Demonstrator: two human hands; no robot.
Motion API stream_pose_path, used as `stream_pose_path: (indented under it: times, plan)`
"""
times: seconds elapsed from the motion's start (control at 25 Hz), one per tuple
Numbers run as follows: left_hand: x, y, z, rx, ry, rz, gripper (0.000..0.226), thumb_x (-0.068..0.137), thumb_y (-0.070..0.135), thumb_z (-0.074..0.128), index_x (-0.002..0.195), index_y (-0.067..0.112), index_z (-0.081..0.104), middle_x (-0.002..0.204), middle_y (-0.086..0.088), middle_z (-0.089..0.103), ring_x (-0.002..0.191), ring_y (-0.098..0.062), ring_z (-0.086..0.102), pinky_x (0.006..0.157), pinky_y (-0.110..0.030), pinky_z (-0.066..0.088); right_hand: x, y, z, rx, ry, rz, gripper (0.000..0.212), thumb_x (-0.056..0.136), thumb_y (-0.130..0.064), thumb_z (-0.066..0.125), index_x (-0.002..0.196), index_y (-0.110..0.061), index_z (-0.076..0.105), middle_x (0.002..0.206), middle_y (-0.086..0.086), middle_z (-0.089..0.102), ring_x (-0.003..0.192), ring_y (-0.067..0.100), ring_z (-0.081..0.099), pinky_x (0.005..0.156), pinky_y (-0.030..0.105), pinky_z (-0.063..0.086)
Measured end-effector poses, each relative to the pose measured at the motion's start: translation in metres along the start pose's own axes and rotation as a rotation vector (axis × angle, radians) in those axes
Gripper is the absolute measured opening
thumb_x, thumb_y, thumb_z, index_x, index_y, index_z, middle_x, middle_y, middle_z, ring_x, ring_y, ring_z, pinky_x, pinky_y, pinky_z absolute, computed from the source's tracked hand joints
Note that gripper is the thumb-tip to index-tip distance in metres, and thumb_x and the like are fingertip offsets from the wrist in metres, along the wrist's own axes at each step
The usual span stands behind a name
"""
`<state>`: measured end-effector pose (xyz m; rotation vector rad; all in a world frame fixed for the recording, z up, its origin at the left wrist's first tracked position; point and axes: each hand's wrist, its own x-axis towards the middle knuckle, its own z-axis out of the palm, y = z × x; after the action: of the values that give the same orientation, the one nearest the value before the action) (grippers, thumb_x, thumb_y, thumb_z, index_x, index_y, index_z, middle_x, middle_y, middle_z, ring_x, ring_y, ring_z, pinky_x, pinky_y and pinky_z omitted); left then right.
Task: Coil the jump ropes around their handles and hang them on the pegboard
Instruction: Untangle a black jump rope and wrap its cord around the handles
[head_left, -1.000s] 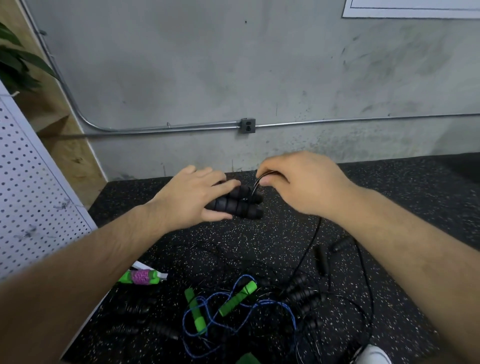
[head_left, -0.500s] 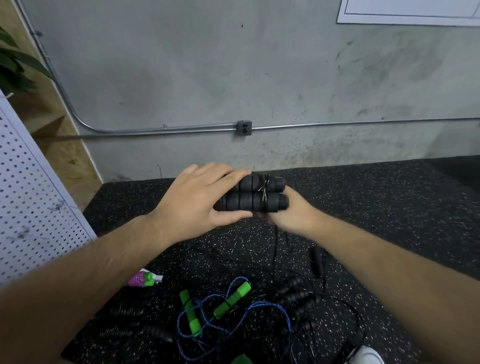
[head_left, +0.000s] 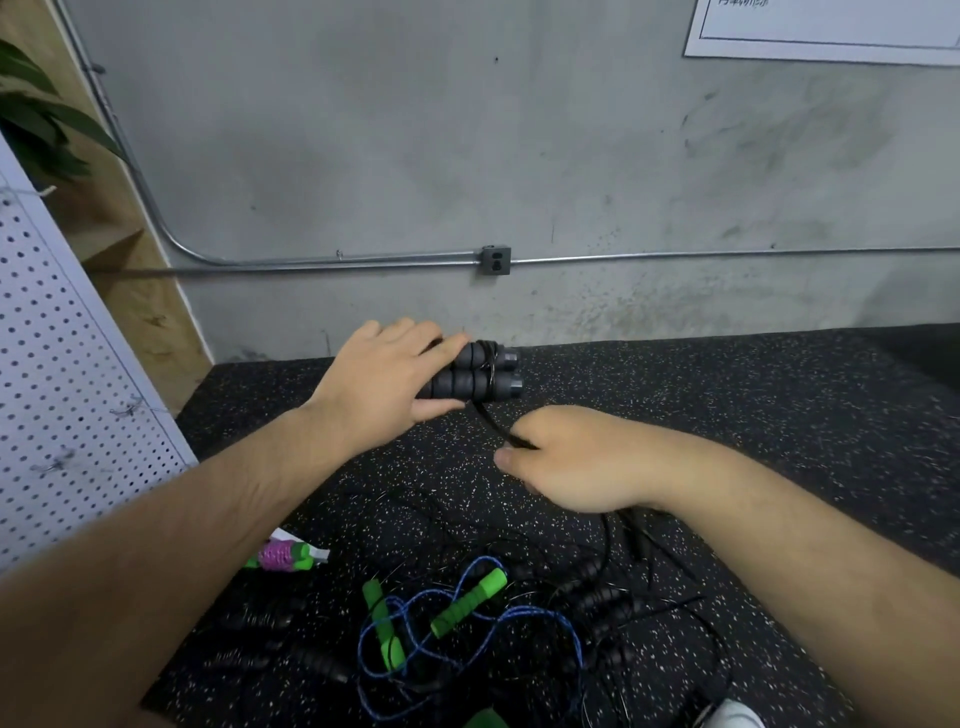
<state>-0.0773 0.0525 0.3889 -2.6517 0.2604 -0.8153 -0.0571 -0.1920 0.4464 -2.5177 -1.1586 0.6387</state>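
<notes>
Left hand (head_left: 379, 395) curled round paired handles (head_left: 475, 382), above far edge of mat (head_left: 727, 395). Right hand (head_left: 576, 460) has dropped from beneath handles, pinching cord (head_left: 491, 422) taut: another wrap laid, likely more slack to coil.

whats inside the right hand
A black cord comes down from the paired black handles and goes into the right hand, pinched by thumb and fingers. How much cord sits in the palm is hidden.
</notes>
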Motion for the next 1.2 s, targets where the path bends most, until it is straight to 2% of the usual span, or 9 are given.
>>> stream_pose_path:
  times: [0.16,0.32,0.48,0.52,0.64,0.76,0.88,1.04,1.2]
  plan:
    - [0.002,0.012,-0.001,-0.005,0.033,0.094,0.072,0.081,0.064,0.058,0.135,0.016,0.059,0.107,-0.004,0.065,0.093,-0.026,0.063,0.073,-0.037,0.046,-0.012,0.0,-0.021,-0.309,0.263,-0.036,0.025,0.105,-0.04,0.043,0.091,-0.029,0.06,0.081,-0.008,0.061,0.067,0.01,0.055,0.059,0.03,0.045]
    - [-0.001,0.02,-0.008,-0.167,-0.05,0.189,0.069,0.086,0.07,0.055,0.138,0.025,0.053,0.114,0.005,0.061,0.1,-0.018,0.06,0.078,-0.036,0.045,0.007,0.027,-0.036,-0.407,0.534,-0.14,0.031,0.101,-0.05,0.039,0.108,-0.036,0.066,0.103,-0.013,0.068,0.095,0.013,0.062,0.081,0.036,0.053]
    - [-0.003,0.035,-0.03,-0.488,-0.045,0.145,0.07,0.085,0.072,0.057,0.139,0.028,0.052,0.116,0.011,0.059,0.105,-0.011,0.056,0.09,-0.034,0.045,0.028,0.063,-0.037,-0.28,0.503,-0.218,0.028,0.094,-0.056,0.041,0.095,-0.044,0.065,0.098,-0.017,0.07,0.092,0.009,0.063,0.081,0.038,0.054]
    - [-0.002,0.037,-0.037,-0.564,-0.024,0.106,0.071,0.084,0.071,0.06,0.139,0.026,0.053,0.116,0.011,0.059,0.105,-0.01,0.057,0.093,-0.035,0.046,0.031,0.068,-0.035,-0.103,0.467,-0.269,0.019,0.098,-0.046,0.047,0.088,-0.043,0.064,0.093,-0.015,0.07,0.088,0.009,0.063,0.081,0.036,0.054]
    - [0.001,0.04,-0.05,-0.643,0.044,-0.031,0.074,0.082,0.071,0.062,0.139,0.026,0.055,0.118,0.012,0.06,0.107,-0.011,0.057,0.097,-0.041,0.048,0.038,0.059,-0.014,0.66,0.278,-0.22,0.038,0.098,-0.006,0.052,0.078,-0.035,0.064,0.085,-0.009,0.063,0.082,0.007,0.057,0.077,0.016,0.049]
    - [0.007,0.037,-0.05,-0.577,0.103,-0.142,0.074,0.081,0.072,0.058,0.137,0.025,0.054,0.117,0.008,0.061,0.106,-0.016,0.058,0.094,-0.045,0.05,0.045,0.047,0.024,0.407,0.269,-0.108,0.025,0.107,-0.024,0.041,0.086,-0.028,0.053,0.075,-0.008,0.052,0.063,0.007,0.047,0.06,0.021,0.044]
    - [0.014,0.021,-0.042,-0.404,0.074,-0.218,0.072,0.083,0.075,0.052,0.137,0.027,0.053,0.117,0.005,0.061,0.107,-0.02,0.057,0.091,-0.043,0.047,0.046,0.04,0.046,0.346,0.213,-0.152,0.03,0.108,-0.041,0.031,0.092,-0.024,0.051,0.078,-0.004,0.053,0.062,0.008,0.045,0.059,0.026,0.04]
    - [0.01,-0.004,-0.018,-0.181,-0.036,-0.17,0.075,0.083,0.07,0.054,0.141,0.023,0.052,0.12,0.0,0.061,0.108,-0.026,0.058,0.083,-0.041,0.042,0.041,0.026,0.039,0.19,0.245,-0.122,0.036,0.107,-0.043,0.033,0.094,-0.017,0.053,0.082,0.0,0.058,0.069,0.014,0.053,0.064,0.034,0.042]
    - [0.014,0.003,-0.011,-0.134,-0.01,-0.087,0.073,0.082,0.064,0.058,0.139,0.02,0.055,0.113,-0.002,0.063,0.099,-0.028,0.06,0.075,-0.039,0.041,0.032,0.02,0.027,0.195,0.117,-0.062,0.038,0.106,-0.043,0.038,0.091,-0.011,0.053,0.078,0.005,0.057,0.062,0.019,0.051,0.059,0.037,0.043]
